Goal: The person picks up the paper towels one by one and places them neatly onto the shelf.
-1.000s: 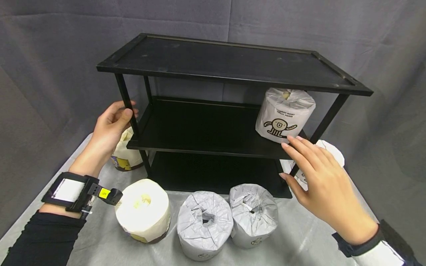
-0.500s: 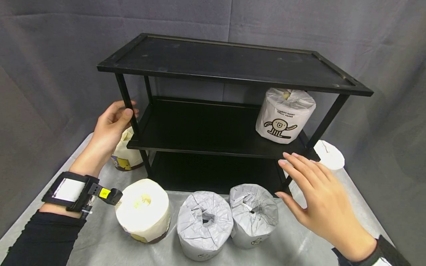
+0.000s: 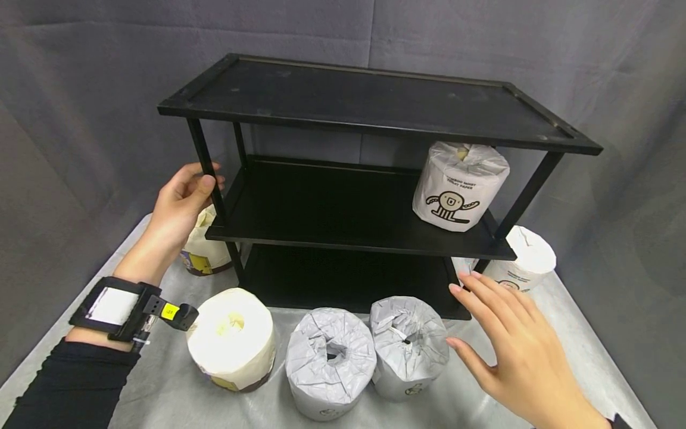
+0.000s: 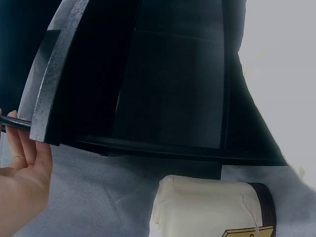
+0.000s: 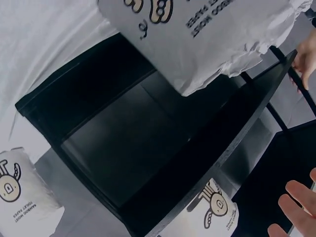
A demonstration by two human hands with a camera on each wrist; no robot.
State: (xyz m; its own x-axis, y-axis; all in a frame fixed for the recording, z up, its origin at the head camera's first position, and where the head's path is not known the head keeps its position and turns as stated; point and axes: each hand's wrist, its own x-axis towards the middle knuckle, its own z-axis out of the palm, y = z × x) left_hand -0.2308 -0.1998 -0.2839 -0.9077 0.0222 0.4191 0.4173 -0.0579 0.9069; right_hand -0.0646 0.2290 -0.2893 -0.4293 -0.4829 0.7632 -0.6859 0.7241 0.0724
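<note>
A black three-tier shelf (image 3: 375,107) stands on a grey cloth. My left hand (image 3: 187,193) grips its front left post (image 3: 206,161), thumb wrapped round the front; the left wrist view shows the fingers (image 4: 19,148) behind that post. My right hand (image 3: 482,322) hovers open with spread fingers just right of a grey-wrapped roll (image 3: 409,345) and touches nothing. One white roll with a cartoon print (image 3: 461,185) stands on the middle tier at the right. In the right wrist view only two fingertips (image 5: 296,197) show beside the shelf edge.
In front of the shelf stand a cream roll (image 3: 230,339) and a second grey roll (image 3: 329,363). Another cream roll (image 3: 206,250) sits behind the left post, and a white printed roll (image 3: 522,259) by the right rear. A grey curtain hangs behind.
My right hand has drawn back and down from the middle tier's front right corner to beside the right grey roll. The left hand keeps its hold on the post.
</note>
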